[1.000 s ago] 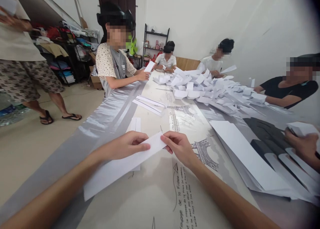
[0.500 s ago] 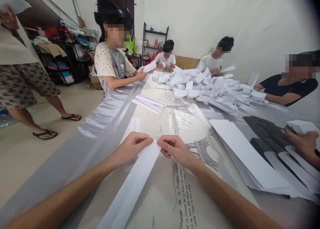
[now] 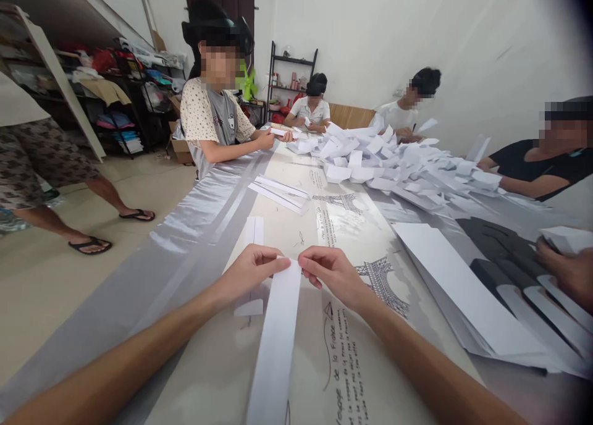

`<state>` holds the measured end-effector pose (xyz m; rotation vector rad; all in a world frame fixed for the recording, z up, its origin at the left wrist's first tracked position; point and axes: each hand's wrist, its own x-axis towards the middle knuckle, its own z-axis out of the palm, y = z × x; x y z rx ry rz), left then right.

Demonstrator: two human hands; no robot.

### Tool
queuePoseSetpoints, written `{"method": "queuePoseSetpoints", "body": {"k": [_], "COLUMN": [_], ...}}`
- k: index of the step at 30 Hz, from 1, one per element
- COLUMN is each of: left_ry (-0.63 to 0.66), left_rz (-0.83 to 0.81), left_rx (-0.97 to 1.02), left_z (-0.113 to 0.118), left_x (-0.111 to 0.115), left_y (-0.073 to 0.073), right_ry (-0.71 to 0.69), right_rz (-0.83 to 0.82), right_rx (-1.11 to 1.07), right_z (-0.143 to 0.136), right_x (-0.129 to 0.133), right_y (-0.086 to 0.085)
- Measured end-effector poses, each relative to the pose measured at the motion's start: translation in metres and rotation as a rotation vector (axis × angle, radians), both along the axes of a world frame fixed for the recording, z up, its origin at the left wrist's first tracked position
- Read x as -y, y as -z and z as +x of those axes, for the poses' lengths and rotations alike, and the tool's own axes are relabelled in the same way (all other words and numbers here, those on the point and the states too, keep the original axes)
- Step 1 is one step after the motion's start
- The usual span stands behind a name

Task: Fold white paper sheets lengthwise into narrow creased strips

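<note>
A long folded white paper strip runs from between my hands toward the bottom edge, over the printed tablecloth. My left hand pinches its far end, thumb on top. At the strip's far right corner, my right hand has thumb and index finger pressed together on the paper edge, the other fingers curled under. Beside my left hand lie a small paper piece with a dark line and a white paper tab, partly hidden by my wrist. Farther off are flat lined paper strips.
A big heap of folded white papers covers the table's far right. A stack of white sheets lies to my right, near a co-worker's hand holding paper. Several co-workers sit around the table; one person stands at left.
The strip has swung from a slant to nearly straight toward me. Both hands stay at its far end. A co-worker across on the left has lowered the paper they hold.
</note>
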<state>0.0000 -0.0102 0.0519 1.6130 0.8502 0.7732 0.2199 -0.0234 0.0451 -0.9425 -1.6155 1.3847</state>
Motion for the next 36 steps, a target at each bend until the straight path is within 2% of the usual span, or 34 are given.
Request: {"method": "queuePoseSetpoints", "body": {"k": [3, 9, 15, 19, 25, 32, 36], "left_ry": [0.053, 0.026, 0.163, 0.050, 0.151, -0.095, -0.035], "left_rz": [0.015, 0.072, -0.092, -0.062, -0.079, -0.008, -0.055], "left_rx": [-0.008, -0.005, 0.001, 0.054, 0.007, 0.017, 0.022], "left_z": [0.000, 0.002, 0.000, -0.005, -0.006, -0.023, -0.027], "left_x": [0.002, 0.004, -0.001, -0.007, -0.005, -0.022, -0.027], "left_y": [-0.002, -0.003, 0.000, -0.001, -0.005, -0.009, -0.009], "right_ry": [-0.049, -0.025, 0.096, 0.045, -0.072, -0.120, -0.107], "right_rz": [-0.013, -0.048, -0.036, -0.050, -0.080, -0.107, -0.100], "right_rx": [-0.004, -0.047, -0.048, 0.025, 0.103, 0.211, 0.239], "right_z": [-0.003, -0.008, -0.009, -0.008, -0.006, 0.006, 0.006], "right_x": [0.003, 0.003, 0.002, 0.005, 0.007, 0.000, -0.001], "right_y": [0.000, 0.001, 0.003, -0.001, -0.002, -0.002, 0.000]}}
